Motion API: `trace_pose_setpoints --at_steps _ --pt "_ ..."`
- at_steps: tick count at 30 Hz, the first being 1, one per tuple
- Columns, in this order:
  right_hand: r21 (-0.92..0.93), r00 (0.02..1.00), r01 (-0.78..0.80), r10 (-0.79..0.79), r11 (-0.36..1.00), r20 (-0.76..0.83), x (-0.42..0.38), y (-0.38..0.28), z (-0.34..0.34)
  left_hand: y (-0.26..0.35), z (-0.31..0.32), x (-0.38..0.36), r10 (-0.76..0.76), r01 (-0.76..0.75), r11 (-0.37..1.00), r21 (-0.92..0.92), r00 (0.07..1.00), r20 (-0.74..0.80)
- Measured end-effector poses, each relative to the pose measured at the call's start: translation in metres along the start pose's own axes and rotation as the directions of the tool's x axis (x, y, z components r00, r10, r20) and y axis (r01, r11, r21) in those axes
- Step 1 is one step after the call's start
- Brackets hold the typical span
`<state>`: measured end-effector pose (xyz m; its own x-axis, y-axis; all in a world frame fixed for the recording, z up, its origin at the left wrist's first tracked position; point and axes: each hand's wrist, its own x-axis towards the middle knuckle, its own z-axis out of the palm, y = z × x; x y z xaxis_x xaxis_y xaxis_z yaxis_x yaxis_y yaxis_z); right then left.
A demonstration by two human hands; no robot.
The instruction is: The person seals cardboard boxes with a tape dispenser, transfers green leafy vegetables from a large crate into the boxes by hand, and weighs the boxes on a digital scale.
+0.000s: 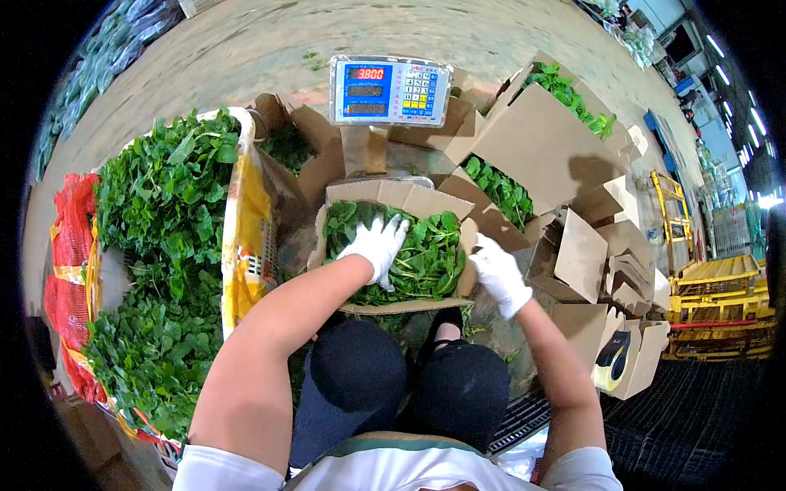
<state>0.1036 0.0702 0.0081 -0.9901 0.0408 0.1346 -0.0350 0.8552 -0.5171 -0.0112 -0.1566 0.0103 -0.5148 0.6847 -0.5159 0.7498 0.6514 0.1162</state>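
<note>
An open cardboard box (385, 194) in front of my knees holds leafy green sprigs (434, 245) that look like mint. My left hand (377, 250), in a white glove, lies on the leaves with its fingers spread. At the box's right wall is my right hand (498, 274), also gloved, with its fingers curled against the cardboard edge; the fingertips are partly hidden. Just beyond the box stands a digital scale display (390, 92), its top line lit in red and reading 3800. The box appears to rest on the scale's platform, which is mostly covered.
To the left, a large crate (237, 270) is heaped with the same greens, beside red mesh bags (72, 278). Cardboard boxes (544, 131) with greens stand at the back right. Opened boxes (581, 254) crowd my right side, near yellow metal racks (712, 290).
</note>
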Motion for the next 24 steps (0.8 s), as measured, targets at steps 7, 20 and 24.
trace_pose_setpoints --at_steps 7,20,24 --pt "-0.008 0.848 -0.239 0.213 0.971 0.485 0.038 -0.044 0.046 -0.001 0.003 -0.003 0.006 -0.007 0.999 -0.042 0.999 -0.038" --pt "-0.318 0.647 -0.173 0.351 0.932 0.677 0.07 -0.094 0.033 -0.011 -0.043 -0.104 -0.206 -0.008 0.962 -0.272 0.633 -0.746" --pt "-0.319 0.622 -0.2 0.371 0.927 0.689 0.073 -0.094 0.034 -0.045 0.024 -0.12 -0.648 0.119 0.742 -0.66 0.379 -0.66"
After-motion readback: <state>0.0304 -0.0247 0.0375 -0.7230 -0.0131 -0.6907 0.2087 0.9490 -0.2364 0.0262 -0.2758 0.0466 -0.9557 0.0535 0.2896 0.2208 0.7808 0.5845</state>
